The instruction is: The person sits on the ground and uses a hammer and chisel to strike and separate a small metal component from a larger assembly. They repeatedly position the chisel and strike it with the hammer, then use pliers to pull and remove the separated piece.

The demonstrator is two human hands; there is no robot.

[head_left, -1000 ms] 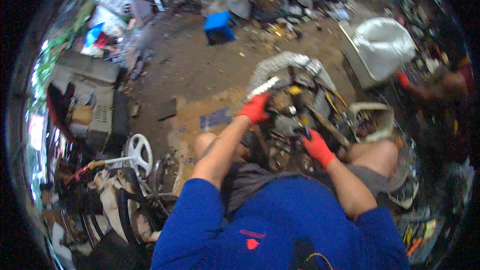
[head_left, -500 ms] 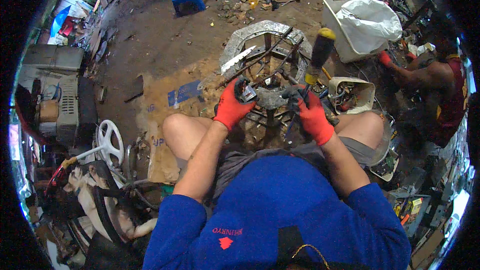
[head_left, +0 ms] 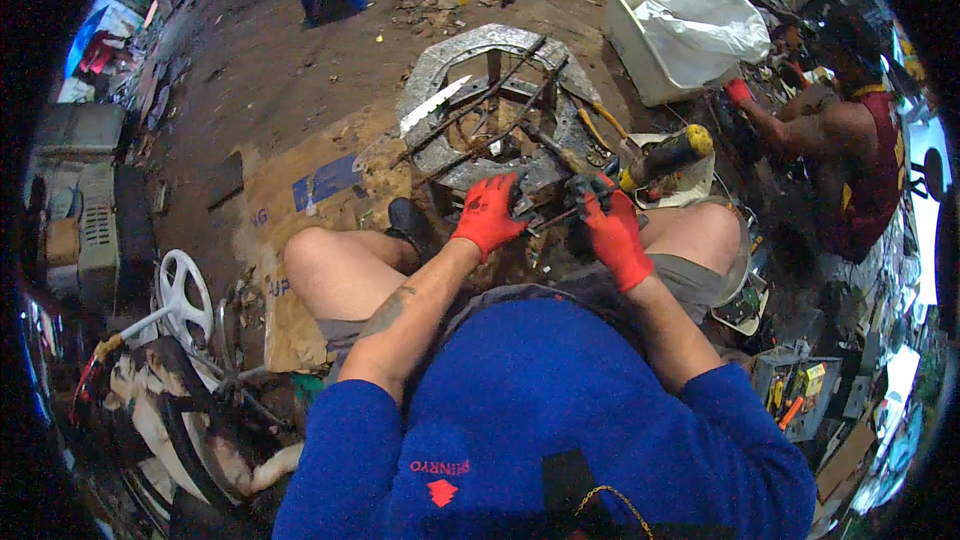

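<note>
Head view: In the middle of the frame, the left hand (head_left: 490, 215) has its fingers bent round a small metal piece (head_left: 524, 206), mostly hidden. Just right of it, the right hand (head_left: 615, 235) looks closed around the thin part of a black and yellow tool (head_left: 665, 158). A moment ago the tool stood up steeply; now it leans to the right and its thin end points toward the left hand. That seems to bring the end close to the piece; I cannot tell if they touch.

Tool (head_left: 665, 158), thick black-and-yellow handle, lying aslant
</note>
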